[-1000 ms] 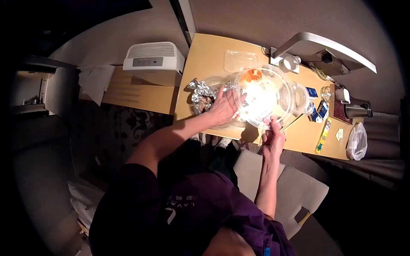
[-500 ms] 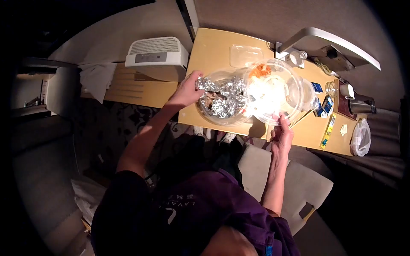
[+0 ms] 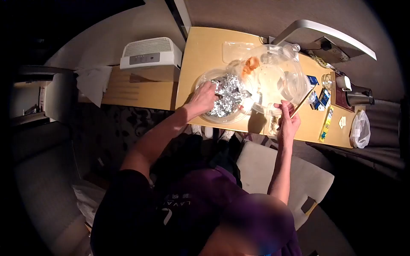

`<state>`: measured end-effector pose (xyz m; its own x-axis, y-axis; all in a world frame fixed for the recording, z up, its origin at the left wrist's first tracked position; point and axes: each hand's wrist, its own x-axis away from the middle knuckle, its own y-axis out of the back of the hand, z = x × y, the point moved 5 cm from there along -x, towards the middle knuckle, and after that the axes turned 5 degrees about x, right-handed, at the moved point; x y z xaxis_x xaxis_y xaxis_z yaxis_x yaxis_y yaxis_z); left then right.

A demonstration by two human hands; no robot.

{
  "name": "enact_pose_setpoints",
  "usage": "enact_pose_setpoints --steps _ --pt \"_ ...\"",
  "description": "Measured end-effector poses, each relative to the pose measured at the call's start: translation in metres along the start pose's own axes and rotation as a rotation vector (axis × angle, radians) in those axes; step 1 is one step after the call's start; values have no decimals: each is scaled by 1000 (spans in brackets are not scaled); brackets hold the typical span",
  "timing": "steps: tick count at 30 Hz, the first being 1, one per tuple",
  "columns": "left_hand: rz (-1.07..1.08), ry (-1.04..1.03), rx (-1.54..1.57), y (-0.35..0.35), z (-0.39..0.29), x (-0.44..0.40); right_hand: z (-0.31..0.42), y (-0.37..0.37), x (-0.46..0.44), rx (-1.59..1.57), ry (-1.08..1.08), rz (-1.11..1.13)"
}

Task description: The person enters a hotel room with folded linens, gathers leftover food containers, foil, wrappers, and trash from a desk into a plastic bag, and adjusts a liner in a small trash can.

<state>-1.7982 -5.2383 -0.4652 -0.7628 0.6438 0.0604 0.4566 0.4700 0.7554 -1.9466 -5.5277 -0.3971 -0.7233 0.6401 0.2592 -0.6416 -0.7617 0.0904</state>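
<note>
Crumpled aluminium foil (image 3: pixel 229 94) fills a clear round bowl (image 3: pixel 203 112) near the table's front edge. My left hand (image 3: pixel 203 100) reaches over the bowl's left side, its fingers closed on the foil; a small dark bit shows by the fingertips. My right hand (image 3: pixel 288 118) is closed around thin chopsticks (image 3: pixel 304 102), which point away to the right. Its fingertips are at the near rim of a large clear round lid (image 3: pixel 297 81); whether they grip the lid I cannot tell. Below them is a small clear tub (image 3: pixel 273 125) with pale contents.
Orange-red food (image 3: pixel 251 65) lies behind the foil bowl, near a clear rectangular container (image 3: pixel 237 51). A lamp (image 3: pixel 329 29) arches over the table's back. To the right are blue packets (image 3: pixel 325 97), a kettle (image 3: pixel 359 97) and a plastic bag (image 3: pixel 361 130). A chair (image 3: pixel 309 181) stands below.
My left hand has moved right and inward over the foil. My right hand has risen slightly, with the chopsticks now steeper. The lid has shifted away from me, and its bright glare has faded.
</note>
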Motion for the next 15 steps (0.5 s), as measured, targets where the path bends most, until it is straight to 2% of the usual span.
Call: enact_pose_setpoints --steps 2,3,5,7,9,10,11,13,15 --pt "-17 -28 -4 6 -2 0 6 -2 -2 73 145 -18" --pt "14 -19 82 13 -4 1 6 -4 -2 67 147 -19" --pt "52 -13 165 25 -8 4 22 -12 6 217 437 -17" --pt "38 143 518 32 1 11 31 -20 18 553 518 -5" --pt "6 216 556 21 30 19 48 -37 38 656 869 -20" --pt "-107 263 771 21 43 21 36 -40 42 711 956 -22" --pt "-222 308 986 28 48 23 31 -45 50 706 999 30" --pt "-248 300 1007 43 53 26 24 -56 68 831 1076 43" --pt "-231 527 1236 58 43 31 7 -61 80 912 1048 67"
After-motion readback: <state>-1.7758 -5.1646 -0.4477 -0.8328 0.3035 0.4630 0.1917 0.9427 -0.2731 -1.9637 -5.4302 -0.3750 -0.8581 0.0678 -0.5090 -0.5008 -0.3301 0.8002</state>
